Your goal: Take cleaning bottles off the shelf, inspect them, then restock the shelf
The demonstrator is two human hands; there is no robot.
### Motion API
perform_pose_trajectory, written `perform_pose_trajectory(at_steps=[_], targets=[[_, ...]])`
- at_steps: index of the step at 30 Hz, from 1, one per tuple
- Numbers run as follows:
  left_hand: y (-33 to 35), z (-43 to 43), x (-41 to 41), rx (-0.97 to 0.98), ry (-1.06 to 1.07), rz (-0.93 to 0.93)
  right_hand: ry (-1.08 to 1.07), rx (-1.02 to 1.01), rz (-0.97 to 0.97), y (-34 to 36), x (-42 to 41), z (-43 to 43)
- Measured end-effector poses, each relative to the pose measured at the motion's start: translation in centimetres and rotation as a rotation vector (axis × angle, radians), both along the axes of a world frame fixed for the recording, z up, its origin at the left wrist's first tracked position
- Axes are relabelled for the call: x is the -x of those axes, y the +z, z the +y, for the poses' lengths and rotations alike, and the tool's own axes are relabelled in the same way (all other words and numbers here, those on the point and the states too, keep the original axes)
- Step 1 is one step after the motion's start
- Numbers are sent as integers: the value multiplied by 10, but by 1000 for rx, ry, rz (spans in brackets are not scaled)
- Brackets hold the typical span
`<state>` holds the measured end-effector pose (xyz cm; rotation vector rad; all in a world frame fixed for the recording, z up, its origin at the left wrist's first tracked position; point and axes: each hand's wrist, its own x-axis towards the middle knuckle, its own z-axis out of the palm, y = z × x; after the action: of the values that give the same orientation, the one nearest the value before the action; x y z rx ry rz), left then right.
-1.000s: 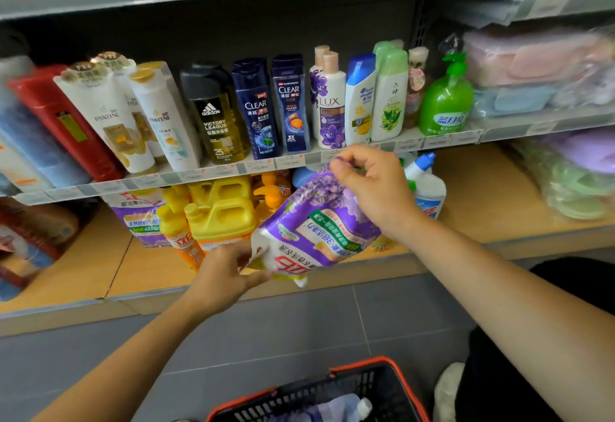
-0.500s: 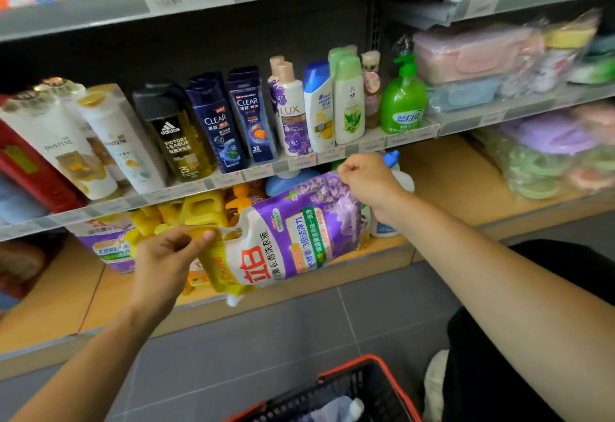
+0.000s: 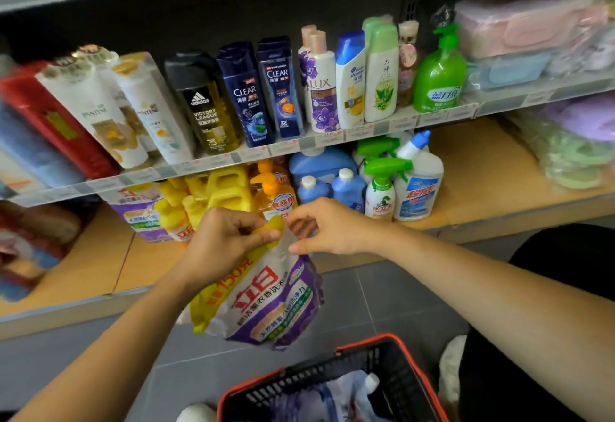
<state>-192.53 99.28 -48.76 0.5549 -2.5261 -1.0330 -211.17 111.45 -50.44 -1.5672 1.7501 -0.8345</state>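
- A soft plastic refill pouch (image 3: 266, 301), purple and white with a yellow edge, hangs at the centre of the frame, in front of the lower shelf's front edge and above the floor tiles.
- The left hand (image 3: 226, 242) grips the pouch's top yellow corner, fingers curled round it.
- The right hand (image 3: 329, 228) pinches the top edge of the pouch just beside the left hand, thumb and fingertips closed on the plastic.
- A wooden lower shelf (image 3: 482, 182) behind the hands carries yellow handled jugs (image 3: 216, 188), small blue white-capped bottles (image 3: 347, 185) and a white spray bottle with a green trigger (image 3: 381, 188).
- A green pump bottle (image 3: 439, 78) stands on the grey shelf above, at upper right.
- A black mesh basket with a red rim (image 3: 299, 385) sits at bottom centre, below the pouch.
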Motion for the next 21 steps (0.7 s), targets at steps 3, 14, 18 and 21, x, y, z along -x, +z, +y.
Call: perform_pose_trajectory(at_steps=[3,14,18,21], targets=[[4,2,-6,-34,-5,13,52,71,35,2,-10,-5],[-19,-29,-60,-140,54,-85,54,182,150,3,-16,-19],[-48,-59,-99,-248,232,-145,52,188,139,-2,-24,-31],[-65,-69,-123,-324,283,-143,69,208,111,-8,-34,-42]])
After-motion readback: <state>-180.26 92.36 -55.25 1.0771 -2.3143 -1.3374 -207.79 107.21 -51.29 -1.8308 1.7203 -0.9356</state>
